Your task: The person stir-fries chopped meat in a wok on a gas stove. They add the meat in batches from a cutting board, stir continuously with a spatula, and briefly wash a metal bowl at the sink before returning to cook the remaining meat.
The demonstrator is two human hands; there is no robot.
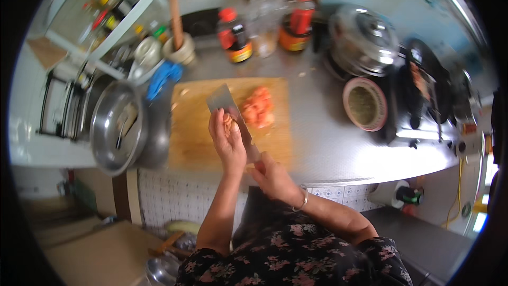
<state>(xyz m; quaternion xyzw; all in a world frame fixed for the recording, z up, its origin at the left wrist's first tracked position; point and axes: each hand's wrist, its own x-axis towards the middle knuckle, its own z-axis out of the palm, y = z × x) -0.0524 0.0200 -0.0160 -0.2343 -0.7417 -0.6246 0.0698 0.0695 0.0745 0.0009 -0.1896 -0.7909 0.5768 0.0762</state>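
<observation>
My right hand point(276, 176) grips the handle of a cleaver point(226, 99), whose broad steel blade slants up and to the left over a wooden cutting board point(190, 135). Beside the blade's left face is my left hand point(228, 147), its fingers and thumb curled around some small brownish food pieces point(228, 122). Blur keeps me from telling exactly what those pieces are. A pile of chopped orange-red pieces, possibly tomato point(258, 107), lies on the board to the right of the blade.
A steel basin point(117, 127) stands left of the board, near a blue cloth point(164, 79). Behind are a mortar point(178, 49) with a wooden pestle and red-capped sauce bottles point(235, 35). At right are a bowl point(365, 104), a lidded steel pot point(363, 39) and a stove point(424, 127).
</observation>
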